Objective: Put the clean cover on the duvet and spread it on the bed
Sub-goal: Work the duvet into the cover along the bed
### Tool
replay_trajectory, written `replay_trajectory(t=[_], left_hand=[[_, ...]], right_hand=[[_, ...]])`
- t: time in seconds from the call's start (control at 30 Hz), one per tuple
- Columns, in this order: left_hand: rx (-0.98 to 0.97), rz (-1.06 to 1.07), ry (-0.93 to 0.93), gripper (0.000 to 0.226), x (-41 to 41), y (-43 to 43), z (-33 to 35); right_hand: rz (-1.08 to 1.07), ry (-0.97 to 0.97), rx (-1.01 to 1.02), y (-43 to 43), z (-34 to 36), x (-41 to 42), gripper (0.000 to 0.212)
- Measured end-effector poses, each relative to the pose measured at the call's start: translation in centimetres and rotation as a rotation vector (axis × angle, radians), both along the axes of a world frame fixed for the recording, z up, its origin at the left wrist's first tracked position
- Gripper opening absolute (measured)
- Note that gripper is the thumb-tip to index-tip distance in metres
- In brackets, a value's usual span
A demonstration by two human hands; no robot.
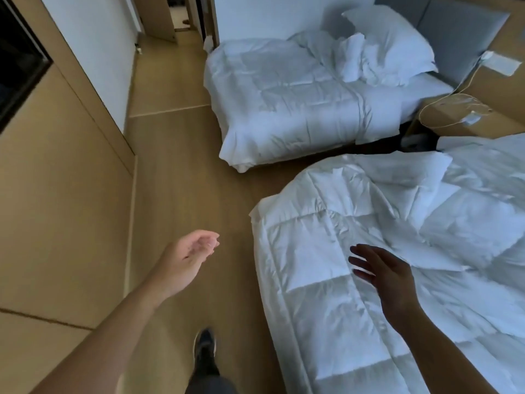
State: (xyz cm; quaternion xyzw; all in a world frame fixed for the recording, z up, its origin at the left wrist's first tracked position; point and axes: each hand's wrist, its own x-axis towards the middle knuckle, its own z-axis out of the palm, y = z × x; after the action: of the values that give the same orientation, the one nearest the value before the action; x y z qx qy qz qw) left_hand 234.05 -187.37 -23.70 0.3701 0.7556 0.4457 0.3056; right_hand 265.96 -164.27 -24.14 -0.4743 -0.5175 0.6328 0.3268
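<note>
A white quilted duvet (355, 280) lies rumpled over the near bed at the right, with a thinner white sheet, perhaps the cover (443, 254), crumpled on top toward the middle. My right hand (383, 274) hovers just above the duvet with its fingers spread and holds nothing. Out over the wooden floor, left of the bed, my left hand (190, 257) hangs palm up with loosely curled fingers, empty. The bed's far right side runs out of the frame.
A second bed (284, 103) with white bedding and pillows (389, 49) stands at the back. A bedside unit (468, 118) with white cables sits between the beds. Wooden wall panels run along the left. My shoe (204, 351) is on the floor (181, 180).
</note>
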Motion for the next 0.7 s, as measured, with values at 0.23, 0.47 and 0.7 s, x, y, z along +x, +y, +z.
replay_trajectory(t=[0.23, 0.47, 0.7], left_hand=[[0.086, -0.136, 0.043, 0.038, -21.3, 10.7, 0.5], [0.102, -0.326, -0.001, 0.037, -37.0, 26.5, 0.6], [0.114, -0.555, -0.009, 0.042, -46.2, 43.4, -0.2]], right_hand=[[-0.132, -0.009, 0.032, 7.7, -2.4, -16.2, 0.015], [-0.330, -0.035, -0.009, 13.7, -2.3, -29.3, 0.015], [-0.494, -0.055, 0.088, 24.0, -1.9, -39.5, 0.012]])
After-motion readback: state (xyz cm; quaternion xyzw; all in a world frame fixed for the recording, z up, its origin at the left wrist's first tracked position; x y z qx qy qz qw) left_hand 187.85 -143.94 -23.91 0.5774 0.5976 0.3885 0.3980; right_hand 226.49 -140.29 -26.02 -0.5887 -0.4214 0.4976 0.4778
